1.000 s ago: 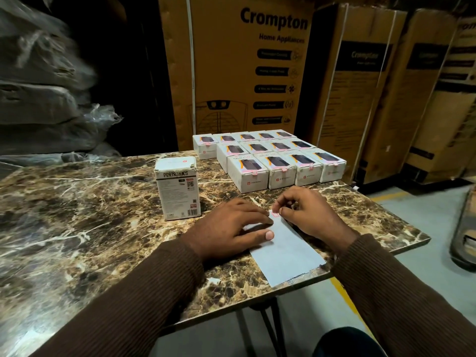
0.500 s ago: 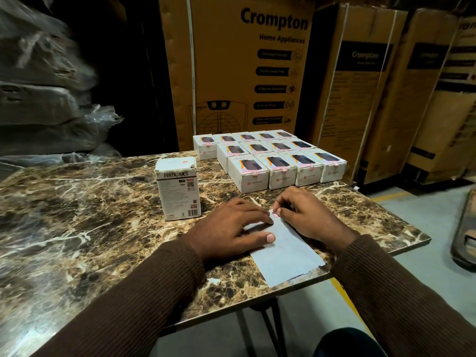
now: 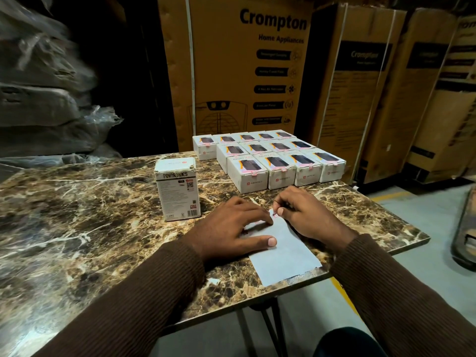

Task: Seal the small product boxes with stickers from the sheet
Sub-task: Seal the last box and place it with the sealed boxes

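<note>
the left hand (image 3: 231, 228) presses flat on the pale rectangular sticker sheet (image 3: 283, 256) at the marbled worktop's (image 3: 77, 215) near edge; the right hand (image 3: 304, 215) pinches a small pink sticker (image 3: 274, 214); the white cardboard boxes (image 3: 273, 155) sit at the far edge.

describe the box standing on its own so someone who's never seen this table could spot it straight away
Start at the marble-patterned table and find the block of small white boxes lying flat in rows at its far edge. Left of that block and nearer the person, apart from it, stands the lone box. It alone is upright and taller, with PORTRONICS printed across its front above fine print and a QR code.
</note>
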Demonstrator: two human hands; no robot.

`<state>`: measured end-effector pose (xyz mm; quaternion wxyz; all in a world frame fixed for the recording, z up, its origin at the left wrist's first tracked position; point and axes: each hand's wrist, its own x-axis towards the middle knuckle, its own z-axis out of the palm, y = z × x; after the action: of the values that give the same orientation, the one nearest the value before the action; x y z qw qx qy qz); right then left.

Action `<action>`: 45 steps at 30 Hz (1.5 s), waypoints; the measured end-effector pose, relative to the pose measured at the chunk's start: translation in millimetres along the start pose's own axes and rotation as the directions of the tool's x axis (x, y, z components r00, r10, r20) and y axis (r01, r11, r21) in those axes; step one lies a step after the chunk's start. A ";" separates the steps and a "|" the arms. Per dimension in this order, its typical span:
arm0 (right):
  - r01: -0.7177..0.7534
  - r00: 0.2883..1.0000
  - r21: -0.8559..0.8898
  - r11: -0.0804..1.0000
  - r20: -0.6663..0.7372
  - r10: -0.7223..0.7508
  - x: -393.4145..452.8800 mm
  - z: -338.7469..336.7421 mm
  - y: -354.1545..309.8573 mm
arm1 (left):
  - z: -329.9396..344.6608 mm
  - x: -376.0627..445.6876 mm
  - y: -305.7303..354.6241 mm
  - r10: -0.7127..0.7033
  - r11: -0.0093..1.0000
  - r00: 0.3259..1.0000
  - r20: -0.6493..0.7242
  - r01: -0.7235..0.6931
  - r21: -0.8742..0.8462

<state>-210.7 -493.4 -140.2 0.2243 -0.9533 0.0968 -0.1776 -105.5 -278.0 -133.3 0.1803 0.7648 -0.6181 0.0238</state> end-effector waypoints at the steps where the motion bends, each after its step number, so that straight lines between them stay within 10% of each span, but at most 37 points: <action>1: -0.001 1.000 0.000 1.000 0.000 0.001 -0.2 -0.1 -0.3 | -0.3 0.1 0.3 -0.002 1.000 1.000 0.001 0.002 0.001; 34: 0.060 0.992 0.139 0.988 -0.117 -0.044 -6.1 -1.6 -7.0 | -6.7 -7.0 2.7 0.038 0.999 0.991 -0.130 -0.037 0.009; 45: 0.218 0.966 0.335 0.917 -0.208 -0.154 13.4 -19.4 -73.0 | -87.2 -48.9 -53.2 0.010 0.996 0.683 -0.730 0.055 0.064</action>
<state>-198.2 -440.3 -86.3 0.3652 -0.8823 -0.0087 -0.2969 -50.0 -196.5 -77.6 0.3806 0.7063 -0.4844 0.3488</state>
